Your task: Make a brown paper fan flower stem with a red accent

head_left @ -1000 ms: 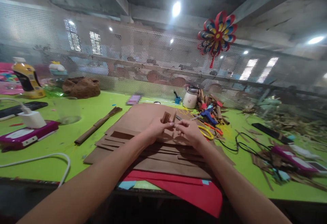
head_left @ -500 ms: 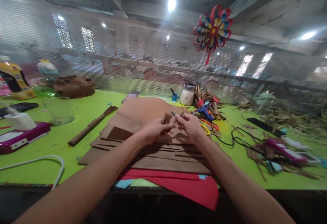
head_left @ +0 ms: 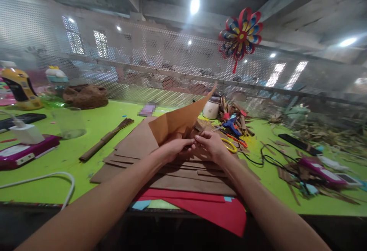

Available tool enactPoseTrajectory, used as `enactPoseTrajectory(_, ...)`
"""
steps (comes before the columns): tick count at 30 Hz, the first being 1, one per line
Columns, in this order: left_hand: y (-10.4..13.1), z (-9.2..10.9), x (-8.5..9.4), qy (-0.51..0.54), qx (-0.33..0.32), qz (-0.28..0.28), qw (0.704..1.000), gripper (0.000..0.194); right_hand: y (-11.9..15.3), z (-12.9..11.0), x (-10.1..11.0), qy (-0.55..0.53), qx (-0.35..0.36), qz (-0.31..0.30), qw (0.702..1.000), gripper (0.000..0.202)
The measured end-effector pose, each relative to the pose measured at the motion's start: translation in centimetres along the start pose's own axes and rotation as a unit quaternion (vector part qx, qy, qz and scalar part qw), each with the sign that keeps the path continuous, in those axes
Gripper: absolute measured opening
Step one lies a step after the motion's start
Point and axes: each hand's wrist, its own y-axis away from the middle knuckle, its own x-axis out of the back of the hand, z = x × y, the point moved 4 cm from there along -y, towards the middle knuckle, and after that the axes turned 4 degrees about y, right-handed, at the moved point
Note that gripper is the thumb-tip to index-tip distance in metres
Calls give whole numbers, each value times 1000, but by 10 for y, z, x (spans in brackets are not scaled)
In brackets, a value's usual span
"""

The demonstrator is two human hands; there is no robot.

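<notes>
- Your left hand [head_left: 174,146]: thumb and fingers are closed together, apparently pinching a folded brown piece [head_left: 187,133]; the piece shows just beyond the fingers, partly shaded.
- Your right hand [head_left: 212,144]: thumb and fingertips are pressed together, meeting the left fingertips; what lies between them is too small to tell.
- Brown paper stack [head_left: 172,184]: it lies under both hands on the green table [head_left: 96,128]; its near edges are stepped and uneven.
- Lifted sheet [head_left: 183,121]: it rises beyond your hands, its tip curling up past the jar [head_left: 211,109]; no finger visibly holds it down.
- Likely faults, as judged: the lifted sheet could flop over your fingers and hide the pinch, since it stands unsupported; a draught or a brush of the wrist would suffice; a sharp fall could crease it.
- The small folded piece could spring open or slip, should the fingertips part unevenly; the loose stack could slide, should a forearm drag across it.
- The red sheets [head_left: 212,211] overhang the table's near edge; a sleeve or body could catch them.
- The yellow handle [head_left: 233,148] lies close to your right hand; a sideways sweep could knock it.
</notes>
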Motion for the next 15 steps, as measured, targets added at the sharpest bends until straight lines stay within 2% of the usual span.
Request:
enactPoseTrajectory(3, -1, -2, 1, 5, 18, 19, 1000, 26, 0, 0, 2, -17, -5, 14, 1000, 30)
enactPoseTrajectory(9, -2, -3, 3, 11, 19, 13, 1000, 27, 0, -5, 2, -21, 6, 11, 1000, 33)
enactPoseTrajectory(15, -3, -7, 4, 9, 48, 25, 999, 18, 0, -9, 1, 71, 53, 16, 996, 34)
